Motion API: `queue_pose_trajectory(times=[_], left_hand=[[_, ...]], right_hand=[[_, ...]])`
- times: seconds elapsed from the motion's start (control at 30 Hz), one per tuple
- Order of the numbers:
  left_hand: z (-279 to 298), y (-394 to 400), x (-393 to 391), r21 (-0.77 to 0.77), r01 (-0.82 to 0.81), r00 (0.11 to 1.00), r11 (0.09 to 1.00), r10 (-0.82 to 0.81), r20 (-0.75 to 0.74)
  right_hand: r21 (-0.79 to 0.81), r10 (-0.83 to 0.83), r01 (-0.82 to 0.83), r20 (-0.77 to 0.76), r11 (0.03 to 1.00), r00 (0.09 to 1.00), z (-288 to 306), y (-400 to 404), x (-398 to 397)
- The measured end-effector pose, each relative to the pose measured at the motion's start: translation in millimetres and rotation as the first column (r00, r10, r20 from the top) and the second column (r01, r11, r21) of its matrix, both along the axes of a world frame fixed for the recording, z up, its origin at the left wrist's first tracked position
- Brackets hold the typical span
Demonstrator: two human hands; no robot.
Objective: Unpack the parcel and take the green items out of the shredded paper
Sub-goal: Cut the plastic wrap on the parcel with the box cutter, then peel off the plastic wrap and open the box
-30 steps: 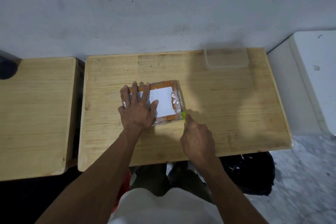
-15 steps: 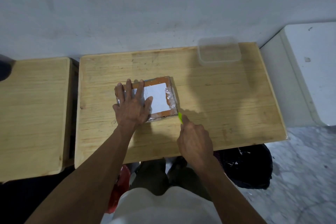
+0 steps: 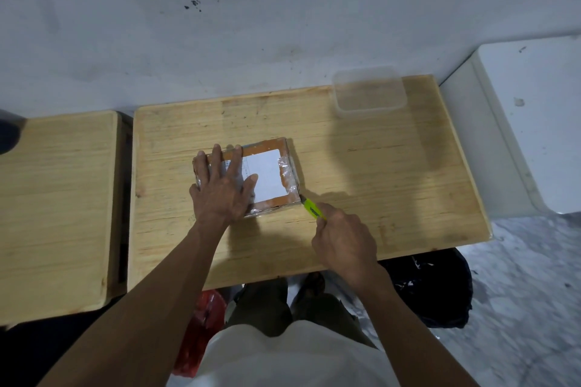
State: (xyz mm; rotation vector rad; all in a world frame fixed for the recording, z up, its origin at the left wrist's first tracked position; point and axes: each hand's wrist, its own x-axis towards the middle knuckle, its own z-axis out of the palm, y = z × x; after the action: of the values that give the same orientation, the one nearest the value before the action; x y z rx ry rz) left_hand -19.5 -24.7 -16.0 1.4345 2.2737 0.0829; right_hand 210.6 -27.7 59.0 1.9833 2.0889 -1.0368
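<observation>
Opening stage in hand: on the wooden table [image 3: 361, 166] the parcel [image 3: 267, 176] lies sealed under clear tape, centre. The left hand [image 3: 221, 190] rests flat on its top, fingers spread, pinning it. The right hand [image 3: 344, 243] grips a yellow-green cutter [image 3: 311, 208], its tip at the parcel's near right corner. Next move, in my judgement: a shallow, steady cut along the tape seam.
</observation>
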Motion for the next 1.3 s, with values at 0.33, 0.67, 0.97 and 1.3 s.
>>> queue_pose_trajectory(times=[0.33, 0.67, 0.97, 1.3], left_hand=[[-1.7, -2.0, -1.0, 0.002, 0.015, 0.999, 1.000, -0.015, -0.048], [-7.4, -6.0, -2.3, 0.044, 0.037, 0.995, 0.998, -0.032, -0.098], [-14.6, -7.4, -1.6, 0.071, -0.008, 0.998, 0.997, 0.013, -0.068], [-20.3, -11.4, -5.5, 0.110, 0.020, 0.992, 0.994, -0.006, -0.126]], right_hand=[[0.096, -0.338, 0.385, -0.316, 0.918, 0.886, 6.8, 40.8, -6.9], [0.161, -0.144, 0.234, -0.435, 0.959, 0.889, -18.8, 92.0, -48.3], [0.297, -0.130, 0.217, -0.284, 0.930, 0.950, -84.3, 157.4, -73.2], [0.357, 0.005, 0.076, -0.222, 0.931, 0.975, -127.9, 188.3, -69.5]])
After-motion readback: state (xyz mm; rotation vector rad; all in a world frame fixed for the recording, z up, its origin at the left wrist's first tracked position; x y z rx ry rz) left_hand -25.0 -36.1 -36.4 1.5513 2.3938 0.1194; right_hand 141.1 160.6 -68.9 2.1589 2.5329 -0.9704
